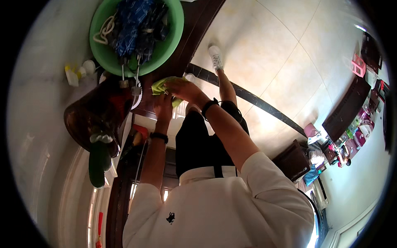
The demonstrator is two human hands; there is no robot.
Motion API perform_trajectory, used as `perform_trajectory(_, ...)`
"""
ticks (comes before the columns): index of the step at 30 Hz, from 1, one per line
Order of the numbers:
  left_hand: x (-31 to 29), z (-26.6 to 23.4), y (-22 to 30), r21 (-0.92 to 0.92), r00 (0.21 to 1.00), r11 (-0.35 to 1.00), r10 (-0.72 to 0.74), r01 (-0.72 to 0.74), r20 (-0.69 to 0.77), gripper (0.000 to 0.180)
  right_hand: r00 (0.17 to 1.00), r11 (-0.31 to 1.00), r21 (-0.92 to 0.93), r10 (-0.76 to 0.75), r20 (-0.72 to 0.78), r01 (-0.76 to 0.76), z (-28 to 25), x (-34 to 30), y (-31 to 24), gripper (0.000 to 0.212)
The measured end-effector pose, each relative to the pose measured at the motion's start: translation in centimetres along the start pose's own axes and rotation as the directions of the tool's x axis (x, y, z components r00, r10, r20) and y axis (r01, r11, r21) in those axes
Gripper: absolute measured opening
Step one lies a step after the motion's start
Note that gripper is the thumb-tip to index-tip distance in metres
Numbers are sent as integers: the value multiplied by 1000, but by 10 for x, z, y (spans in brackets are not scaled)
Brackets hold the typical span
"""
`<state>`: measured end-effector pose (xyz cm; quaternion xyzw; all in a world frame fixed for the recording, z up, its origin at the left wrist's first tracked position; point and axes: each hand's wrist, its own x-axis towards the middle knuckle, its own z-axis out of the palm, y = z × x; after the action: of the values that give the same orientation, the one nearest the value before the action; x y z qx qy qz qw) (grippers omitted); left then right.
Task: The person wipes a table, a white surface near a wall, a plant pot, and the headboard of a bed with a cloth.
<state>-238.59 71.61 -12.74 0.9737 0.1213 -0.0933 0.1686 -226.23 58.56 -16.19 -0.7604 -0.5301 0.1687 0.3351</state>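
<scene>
A crumpled yellow-green cloth [159, 87] is bunched between my two hands above the edge of a dark wooden cabinet top [186, 41]. My right hand [187, 91] comes from the right and closes over the cloth, and part of the fabric hangs below its palm. Just below it, my left hand [163, 106] grips the cloth's lower edge, its fingertips partly covered by fabric. Left of both hands stands a dark reddish-brown glossy vase [89, 109].
A green basin [178, 25] with folded dark blue umbrellas [132, 29] sits beyond my hands. A long green object [98, 165] is by the vase. White spray-type bottles [72, 76] stand near the wall. A pink stool [358, 65] is far right.
</scene>
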Motion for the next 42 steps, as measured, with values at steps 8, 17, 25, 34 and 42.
perform_trajectory(8, 114, 17, 97, -361, 950, 881, -308, 304, 49, 29, 986, 993, -38, 110, -127, -116, -78, 18, 95, 29)
perform_trajectory(17, 214, 33, 193, -736, 817, 421, -486, 529, 310, 53, 973, 984, -62, 155, -170, -168, -165, 53, 202, 41)
perform_trajectory(25, 218, 19, 188, -704, 752, 297, -412, 645, 515, 93, 784, 870, 193, 492, -377, -453, -165, 84, 179, 46)
perform_trajectory(34, 138, 82, 107, -854, 835, 426, -550, 297, 16, 78, 904, 662, 679, 428, 5, -317, -91, 80, 102, 60)
perform_trajectory(42, 138, -39, 92, -763, 609, -144, -518, 631, 601, 73, 910, 916, 277, 355, -215, -292, -134, 79, 164, 66)
